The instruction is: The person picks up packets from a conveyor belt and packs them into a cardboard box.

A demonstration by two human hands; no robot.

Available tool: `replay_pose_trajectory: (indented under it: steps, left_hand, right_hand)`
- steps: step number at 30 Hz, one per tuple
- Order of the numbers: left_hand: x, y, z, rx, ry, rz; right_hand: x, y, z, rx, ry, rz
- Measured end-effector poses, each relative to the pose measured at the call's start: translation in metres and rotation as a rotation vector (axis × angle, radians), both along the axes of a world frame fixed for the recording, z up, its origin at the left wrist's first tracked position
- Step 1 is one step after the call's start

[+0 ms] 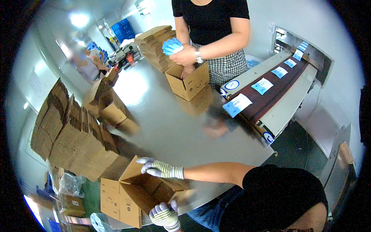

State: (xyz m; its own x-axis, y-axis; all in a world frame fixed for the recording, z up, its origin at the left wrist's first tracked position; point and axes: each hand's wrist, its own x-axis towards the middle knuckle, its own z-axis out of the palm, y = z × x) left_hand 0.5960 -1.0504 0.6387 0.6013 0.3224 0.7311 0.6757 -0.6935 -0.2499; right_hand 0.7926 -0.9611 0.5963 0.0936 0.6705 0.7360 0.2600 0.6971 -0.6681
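Observation:
An unfolded cardboard box (131,203) with raised flaps sits at the near edge of the metal table, its dark inside facing up. Both my hands wear white gloves with striped backs. My right hand (160,169) reaches across the box top, fingers stretched out against the upright flap (131,168). At the box's near rim, my left hand (165,216) has its fingers bent over the cardboard, thumb raised. Across the table a co-worker holds a fan of blue packets (172,46) in one hand. The co-worker's other hand is inside another cardboard box (189,86).
Stacks of flattened cartons (73,131) line the left side; another stack (154,44) stands behind the co-worker's box. A conveyor belt (266,100) at right carries several blue-and-white packets (237,105). Opened boxes (112,110) stand on the metal table (162,135). Another person is far left.

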Motion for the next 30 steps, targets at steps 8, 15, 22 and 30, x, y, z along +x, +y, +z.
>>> replay_pose_trajectory:
  steps: [8,15,22,30]
  left_hand:
    - [0.005,-0.001,-0.001,-0.004,0.007,0.058]
    - [0.008,0.003,-0.01,-0.036,0.016,0.1]
    - [0.024,0.01,0.002,-0.09,-0.006,0.174]
    - [0.024,0.014,-0.001,-0.074,-0.004,0.124]
  right_hand:
    - [0.0,0.003,-0.003,0.022,0.024,0.031]
    - [-0.004,0.001,-0.002,0.007,0.05,0.136]
    - [0.007,-0.053,-0.063,-0.459,0.081,0.086]
    - [0.012,-0.102,-0.096,-0.568,-0.266,-0.225]
